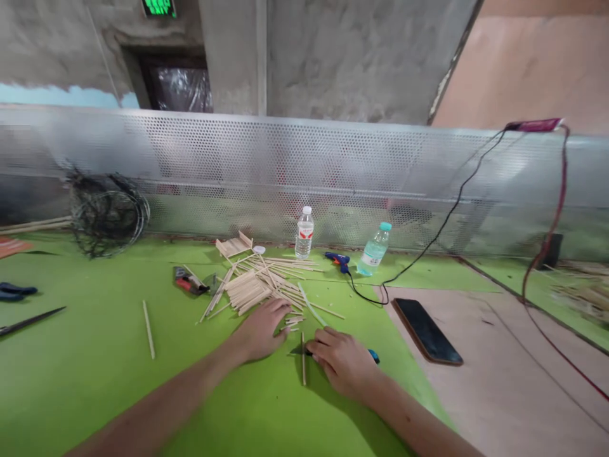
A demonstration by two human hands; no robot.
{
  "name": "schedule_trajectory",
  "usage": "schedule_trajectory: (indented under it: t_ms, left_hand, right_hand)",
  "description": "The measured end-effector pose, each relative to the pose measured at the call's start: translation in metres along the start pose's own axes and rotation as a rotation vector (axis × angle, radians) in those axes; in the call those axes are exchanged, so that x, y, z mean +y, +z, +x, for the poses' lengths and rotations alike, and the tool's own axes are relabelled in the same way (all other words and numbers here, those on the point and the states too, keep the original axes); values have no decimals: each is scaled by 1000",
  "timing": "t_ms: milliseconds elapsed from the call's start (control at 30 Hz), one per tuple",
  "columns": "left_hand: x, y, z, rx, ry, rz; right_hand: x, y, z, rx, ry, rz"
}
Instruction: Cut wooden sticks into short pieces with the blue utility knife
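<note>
A loose pile of thin wooden sticks (pixel 259 285) lies on the green table cover (pixel 95 355). My left hand (pixel 261 330) rests palm down at the near edge of the pile, fingers stretched over a few short sticks. My right hand (pixel 342 362) is curled on a blue-handled tool (pixel 373 356), its dark tip pointing left beside a single stick (pixel 303 358) that lies lengthwise toward me. What the tool is I cannot make out.
Two water bottles (pixel 304 232) (pixel 375 249) and a blue glue gun (pixel 337 259) with a black cord stand by the perforated metal wall. A phone (pixel 427 330) lies on brown board at right. Pliers (pixel 190 281), a loose stick (pixel 148 329), wire coil (pixel 107 212) and tools sit left.
</note>
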State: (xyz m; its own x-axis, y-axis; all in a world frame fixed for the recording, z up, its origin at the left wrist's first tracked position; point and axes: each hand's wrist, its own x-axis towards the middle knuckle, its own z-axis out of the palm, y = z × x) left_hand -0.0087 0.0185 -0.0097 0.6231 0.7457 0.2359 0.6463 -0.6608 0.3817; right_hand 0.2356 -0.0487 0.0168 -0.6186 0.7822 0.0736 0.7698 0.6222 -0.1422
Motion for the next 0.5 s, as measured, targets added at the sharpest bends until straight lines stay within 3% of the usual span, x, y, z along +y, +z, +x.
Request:
schedule_trajectory:
  t_ms: [267, 500]
  left_hand:
    - [0, 8, 3, 46, -71, 26]
    - [7, 7, 1, 194, -155, 73]
  right_hand:
    - [14, -2, 2, -66, -119, 47]
    - [15, 1, -8, -43, -193, 94]
